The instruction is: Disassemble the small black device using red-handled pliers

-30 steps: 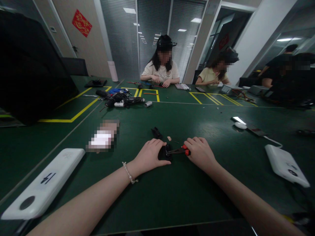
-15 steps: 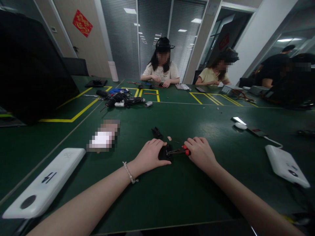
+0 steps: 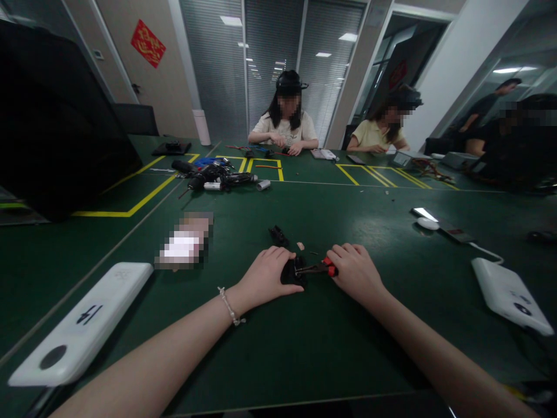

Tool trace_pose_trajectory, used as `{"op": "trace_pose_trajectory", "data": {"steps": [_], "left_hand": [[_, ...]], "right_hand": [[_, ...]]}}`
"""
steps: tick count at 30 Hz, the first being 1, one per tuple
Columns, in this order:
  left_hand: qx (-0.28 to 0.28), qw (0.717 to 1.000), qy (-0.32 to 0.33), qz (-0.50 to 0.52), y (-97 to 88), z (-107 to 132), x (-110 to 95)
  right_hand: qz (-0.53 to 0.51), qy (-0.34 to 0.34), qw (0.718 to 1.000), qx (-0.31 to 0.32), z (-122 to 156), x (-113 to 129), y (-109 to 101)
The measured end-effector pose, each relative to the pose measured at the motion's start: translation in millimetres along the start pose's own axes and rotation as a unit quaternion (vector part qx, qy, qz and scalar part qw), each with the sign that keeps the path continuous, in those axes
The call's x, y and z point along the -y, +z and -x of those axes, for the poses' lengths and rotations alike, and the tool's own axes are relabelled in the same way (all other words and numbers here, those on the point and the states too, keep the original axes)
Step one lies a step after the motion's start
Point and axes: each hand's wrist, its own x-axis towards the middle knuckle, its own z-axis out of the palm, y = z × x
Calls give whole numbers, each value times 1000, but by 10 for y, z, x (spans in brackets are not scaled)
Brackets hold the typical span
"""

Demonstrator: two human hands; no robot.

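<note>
My left hand is curled over a small black part and presses it onto the green table. A thin bracelet sits on that wrist. My right hand is closed round the red handles of a pair of pliers. The dark jaws of the pliers reach left into the black part. Just beyond the hands lie another small black piece and a tiny pale bit.
White power banks lie at the near left and at the right. A blurred-out card sits left of centre. Black tools are heaped farther back. A white mouse is at right. Other people work at the far side.
Both hands stay in place on the black part and the pliers. Only the view has shifted slightly.
</note>
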Motion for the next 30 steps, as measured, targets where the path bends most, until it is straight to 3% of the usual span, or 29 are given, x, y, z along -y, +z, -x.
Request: {"op": "trace_pose_trajectory", "data": {"steps": [30], "left_hand": [[7,1000,-5,0,-22,1,-19]], "right_hand": [[6,1,1000,-3,0,0,1]]}}
